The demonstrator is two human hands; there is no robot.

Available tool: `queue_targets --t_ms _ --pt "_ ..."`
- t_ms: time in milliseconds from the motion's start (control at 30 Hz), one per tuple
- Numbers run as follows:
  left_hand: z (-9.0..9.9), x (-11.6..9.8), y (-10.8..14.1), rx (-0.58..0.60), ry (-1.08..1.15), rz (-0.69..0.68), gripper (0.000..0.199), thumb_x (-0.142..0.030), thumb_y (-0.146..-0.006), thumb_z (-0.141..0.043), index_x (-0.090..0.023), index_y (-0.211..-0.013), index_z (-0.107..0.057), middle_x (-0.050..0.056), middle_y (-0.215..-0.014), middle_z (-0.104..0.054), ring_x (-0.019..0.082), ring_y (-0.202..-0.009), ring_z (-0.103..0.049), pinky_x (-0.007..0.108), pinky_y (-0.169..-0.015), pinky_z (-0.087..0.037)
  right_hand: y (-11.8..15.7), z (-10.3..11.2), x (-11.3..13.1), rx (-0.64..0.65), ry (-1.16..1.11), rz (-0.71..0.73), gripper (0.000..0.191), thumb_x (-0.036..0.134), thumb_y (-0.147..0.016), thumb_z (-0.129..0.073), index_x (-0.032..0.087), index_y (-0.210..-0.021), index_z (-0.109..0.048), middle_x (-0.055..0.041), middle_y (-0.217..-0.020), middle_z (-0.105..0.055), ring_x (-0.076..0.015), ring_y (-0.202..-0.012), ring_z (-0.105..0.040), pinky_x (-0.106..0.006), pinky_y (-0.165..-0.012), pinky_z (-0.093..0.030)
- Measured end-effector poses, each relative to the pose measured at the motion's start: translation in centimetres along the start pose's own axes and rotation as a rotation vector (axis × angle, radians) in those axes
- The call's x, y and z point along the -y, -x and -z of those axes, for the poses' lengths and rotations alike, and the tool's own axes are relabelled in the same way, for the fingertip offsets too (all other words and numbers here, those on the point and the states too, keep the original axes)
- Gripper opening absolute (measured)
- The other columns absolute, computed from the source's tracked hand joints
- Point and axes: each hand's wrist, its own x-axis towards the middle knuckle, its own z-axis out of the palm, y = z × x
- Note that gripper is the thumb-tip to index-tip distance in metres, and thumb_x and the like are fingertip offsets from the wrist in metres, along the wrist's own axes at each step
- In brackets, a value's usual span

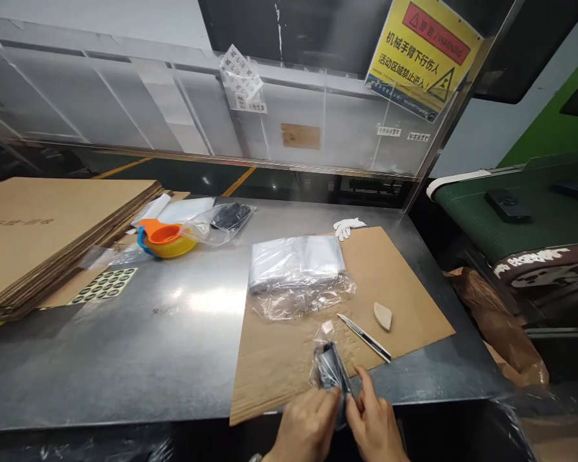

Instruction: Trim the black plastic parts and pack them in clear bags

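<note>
Over the near edge of the cardboard sheet (270,378), a black object in a clear plastic bag (328,364) is between my hands. My left hand (306,425) has its fingers closed on the bag's near left side. My right hand (374,425) grips the bag's right side with the thumb, its index finger pointing forward. Their fingers hide the object's lower end, and I cannot tell its exact kind. A utility knife (365,338) lies just beyond my right hand, beside a beige wedge-shaped piece (382,317). Farther back is a stack of clear plastic bags (297,260).
Flattened cardboard (67,237) is piled at left, near a sticker sheet (103,285), orange and yellow tape rings (168,239) and a bagged dark item (230,217). A white glove (348,228) lies behind. A green conveyor (481,199) runs at right; a clear screen (183,122) stands behind the metal table (183,359).
</note>
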Motion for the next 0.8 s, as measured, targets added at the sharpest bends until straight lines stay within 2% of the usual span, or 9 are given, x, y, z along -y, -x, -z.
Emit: queue_targets --t_ms 100,167,233,333,433,567,633,733,800 --pt "0.7 -1.0 -1.5 0.039 -0.038 -0.097 0.023 -0.012 -0.084 -0.034 -0.015 -0.091 -0.056 0.004 -0.058 -0.061 0.016 -0.049 -0.058 0.024 -0.042 -0.04 -0.2 1.3 1.1 -0.024 0.142 0.074 0.035 0.029 -0.088 -0.033 0.013 -0.111 -0.054 -0.0074 -0.06 -0.067 -0.0217 -0.049 -0.063 -0.026 -0.047 -0.036" --pt "1.3 -1.2 -2.8 0.121 -0.086 -0.016 0.023 -0.009 -0.081 -0.036 -0.018 -0.087 -0.057 0.003 -0.059 -0.062 0.017 -0.05 -0.059 0.024 -0.042 -0.04 -0.6 3.1 1.8 0.013 0.114 0.032 0.035 0.032 -0.091 -0.03 0.019 -0.082 -0.062 -0.0053 -0.056 -0.065 -0.0179 -0.048 -0.061 -0.024 -0.047 -0.034" --pt "2.0 -1.0 -4.1 0.239 -0.108 0.065 0.021 -0.008 -0.079 -0.04 -0.019 -0.081 -0.058 0.002 -0.059 -0.063 0.018 -0.048 -0.06 0.025 -0.04 -0.038 -1.0 5.3 2.2 0.091 -0.035 -0.035 0.043 0.035 -0.092 -0.03 0.02 -0.061 -0.056 -0.001 -0.045 -0.057 -0.0132 -0.043 -0.055 -0.022 -0.046 -0.032" --pt "3.1 -0.8 -6.2 0.311 0.04 0.063 0.02 -0.01 -0.079 -0.043 -0.02 -0.079 -0.06 0.001 -0.059 -0.065 0.018 -0.049 -0.061 0.024 -0.042 -0.04 -1.2 8.6 2.0 0.209 -0.413 -0.098 0.031 0.037 -0.087 -0.042 0.019 -0.069 -0.059 0.0036 -0.044 -0.053 -0.0082 -0.038 -0.045 -0.019 -0.042 -0.03" --pt "4.3 -1.3 -9.0 0.181 0.316 0.068 0.022 -0.014 -0.082 -0.044 -0.022 -0.092 -0.061 -0.001 -0.064 -0.068 0.015 -0.056 -0.063 0.022 -0.05 -0.044 -0.5 10.2 0.7 0.158 -0.846 -0.207 0.028 0.043 -0.08 -0.055 0.017 -0.088 -0.059 0.0051 -0.048 -0.054 -0.0049 -0.034 -0.038 -0.016 -0.036 -0.026" --pt "4.6 -3.6 -12.7 0.08 0.574 0.141 0.02 -0.017 -0.083 -0.046 -0.022 -0.086 -0.065 -0.003 -0.057 -0.066 0.01 -0.046 -0.058 0.018 -0.047 -0.044 0.8 8.7 -1.5 -0.273 -1.228 -0.443 0.045 0.062 -0.072 -0.056 0.017 -0.071 -0.054 0.0072 -0.042 -0.047 -0.0029 -0.032 -0.035 -0.013 -0.033 -0.021" --pt "3.5 -5.1 -13.5 0.082 0.632 0.083 0.02 -0.019 -0.083 -0.046 -0.022 -0.087 -0.065 -0.002 -0.06 -0.067 0.011 -0.049 -0.06 0.018 -0.049 -0.046 1.5 7.2 -2.1 -0.247 -1.326 -0.543 0.054 0.072 -0.067 -0.05 0.018 -0.071 -0.055 0.0037 -0.047 -0.053 -0.0073 -0.036 -0.046 -0.014 -0.034 -0.028" --pt "0.6 -7.1 -12.8 0.146 0.676 -0.073 0.023 -0.02 -0.084 -0.043 -0.024 -0.093 -0.064 0.001 -0.072 -0.071 0.013 -0.058 -0.065 0.02 -0.054 -0.05 2.2 5.7 -2.7 -0.118 -1.42 -0.474 0.059 0.073 -0.074 -0.037 0.019 -0.075 -0.061 -0.0027 -0.055 -0.061 -0.0172 -0.05 -0.06 -0.023 -0.04 -0.042" --pt "-1.3 -8.0 -11.8 0.215 0.693 -0.138 0.023 -0.022 -0.085 -0.043 -0.029 -0.092 -0.064 -0.001 -0.07 -0.07 0.015 -0.06 -0.065 0.021 -0.055 -0.051 2.5 5.6 -3.3 -0.248 -1.425 -0.421 0.052 0.065 -0.079 -0.039 0.019 -0.077 -0.063 -0.0036 -0.059 -0.064 -0.0187 -0.059 -0.063 -0.026 -0.046 -0.046"
